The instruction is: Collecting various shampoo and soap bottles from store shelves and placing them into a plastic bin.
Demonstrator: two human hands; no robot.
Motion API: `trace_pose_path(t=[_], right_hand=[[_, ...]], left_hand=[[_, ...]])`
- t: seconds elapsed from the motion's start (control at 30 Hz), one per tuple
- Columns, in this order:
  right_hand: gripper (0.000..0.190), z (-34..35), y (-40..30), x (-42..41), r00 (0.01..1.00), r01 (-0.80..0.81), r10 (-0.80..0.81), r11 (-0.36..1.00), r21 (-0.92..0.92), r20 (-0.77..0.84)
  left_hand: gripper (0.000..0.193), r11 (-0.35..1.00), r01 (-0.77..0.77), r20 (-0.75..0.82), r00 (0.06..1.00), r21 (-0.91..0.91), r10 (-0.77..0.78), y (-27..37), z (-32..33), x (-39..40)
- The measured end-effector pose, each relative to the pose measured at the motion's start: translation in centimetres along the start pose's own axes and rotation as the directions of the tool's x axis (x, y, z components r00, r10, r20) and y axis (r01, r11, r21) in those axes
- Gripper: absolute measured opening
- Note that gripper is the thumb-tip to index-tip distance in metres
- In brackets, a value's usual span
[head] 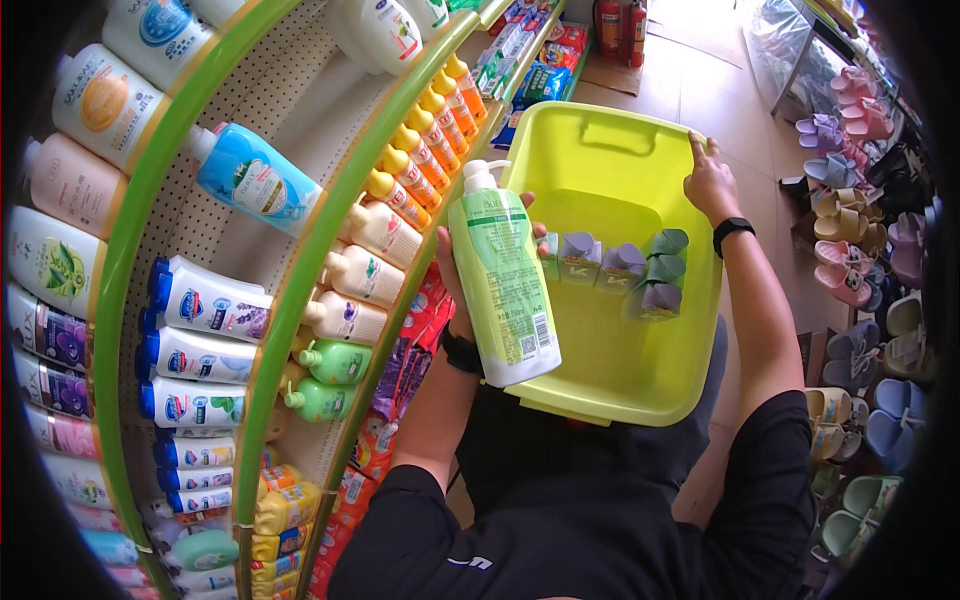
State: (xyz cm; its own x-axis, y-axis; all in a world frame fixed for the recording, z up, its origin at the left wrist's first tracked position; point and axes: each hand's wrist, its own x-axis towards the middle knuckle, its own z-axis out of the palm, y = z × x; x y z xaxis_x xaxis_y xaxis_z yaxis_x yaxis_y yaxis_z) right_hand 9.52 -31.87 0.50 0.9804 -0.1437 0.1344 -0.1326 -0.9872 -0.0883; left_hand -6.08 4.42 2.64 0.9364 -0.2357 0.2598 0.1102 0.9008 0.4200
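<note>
My left hand (456, 289) is wrapped around a pale green pump bottle (504, 292) with a white pump head. The bottle leans slightly, its printed back label facing up at me, and it hangs over the left side of a yellow-green plastic tub (600, 382). On the tub's right rim, my right hand (711, 180) grips with the thumb inside and two fingers stretched along the edge. Several small purple and green packages (622, 259) stand in the tub, partly hidden behind the bottle.
Green-edged shelves (289, 330) on the left hold a blue pump bottle (259, 180), white body-wash bottles (214, 300) and orange bottles with yellow caps (427, 146). Fire extinguishers (621, 34) stand ahead. Plastic slippers (847, 266) line the right side of the tiled floor (705, 82).
</note>
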Motion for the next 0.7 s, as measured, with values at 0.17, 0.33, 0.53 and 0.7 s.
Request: trace_pose_path(t=[0.17, 0.33, 0.53, 0.7], right_hand=[[0.081, 0.38, 0.32, 0.06, 1.0, 0.006, -0.006, 1.0, 0.001, -0.002], [0.08, 0.34, 0.26, 0.11, 1.0, 0.012, -0.012, 1.0, 0.0, -0.017], [0.08, 0.35, 0.15, 0.14, 1.0, 0.01, -0.01, 1.0, 0.023, -0.011], [0.08, -0.09, -0.12, 0.02, 1.0, 0.005, -0.005, 0.999, 0.039, -0.002]], left_hand=[[0.088, 0.999, -0.003, -0.021, 1.0, -0.053, 0.001, -0.24, 0.49, -0.21], [0.087, 0.988, 0.087, 0.11, 0.991, -0.127, -0.073, 0.09, 0.14, -0.08], [0.088, 0.995, 0.019, -0.026, 0.999, -0.1, -0.021, -0.04, 0.42, -0.03], [0.1, 1.0, -0.011, -0.057, 0.998, -0.017, 0.01, -0.14, 0.86, 0.06]])
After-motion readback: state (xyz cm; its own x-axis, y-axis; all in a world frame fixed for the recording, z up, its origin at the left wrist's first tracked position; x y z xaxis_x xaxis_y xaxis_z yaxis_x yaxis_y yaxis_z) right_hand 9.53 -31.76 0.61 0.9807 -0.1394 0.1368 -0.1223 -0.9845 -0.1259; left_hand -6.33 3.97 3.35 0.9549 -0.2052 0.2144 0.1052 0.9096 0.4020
